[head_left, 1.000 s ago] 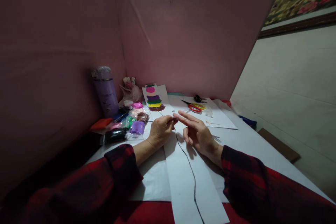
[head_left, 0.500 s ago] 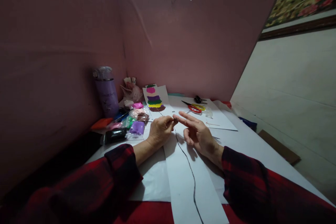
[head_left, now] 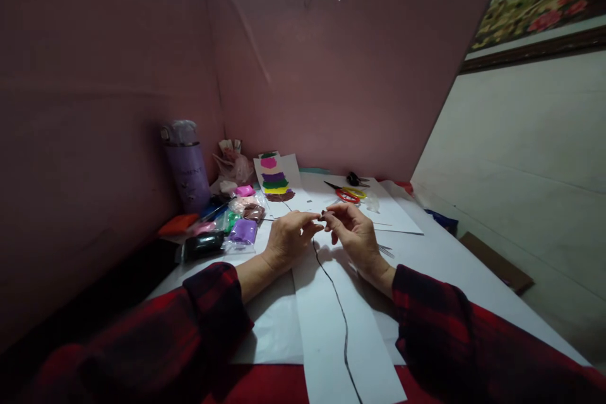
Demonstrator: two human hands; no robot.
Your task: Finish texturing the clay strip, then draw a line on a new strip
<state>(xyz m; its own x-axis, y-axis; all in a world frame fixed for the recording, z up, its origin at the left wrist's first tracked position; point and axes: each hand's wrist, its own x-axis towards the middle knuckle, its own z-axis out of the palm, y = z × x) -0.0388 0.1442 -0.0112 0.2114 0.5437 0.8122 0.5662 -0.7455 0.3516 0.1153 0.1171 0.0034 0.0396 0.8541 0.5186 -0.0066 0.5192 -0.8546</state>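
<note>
A small dark brown lump of modelling clay [head_left: 324,216] is between my two hands, above a white paper strip [head_left: 326,334]. My right hand [head_left: 357,237] pinches it between thumb and fingertips. From the other side, my left hand [head_left: 290,240] grips its near end with thumb and forefinger, the other fingers curled in. The lump is partly hidden by the fingertips. A thin dark wavy line [head_left: 343,315] runs down the paper strip from below my hands to its near end.
At left are bagged clay packets, among them purple [head_left: 243,231] and black [head_left: 203,245], and a purple bottle [head_left: 187,167]. Behind my hands lie a sheet with coloured bands [head_left: 276,183] and red-and-yellow scissors [head_left: 348,194]. Pink panels [head_left: 350,69] wall the back and left.
My right hand's outstretched fingers have bent in and now pinch the brown lump. My left hand's thumb and forefinger have straightened toward it. The view has shifted slightly.
</note>
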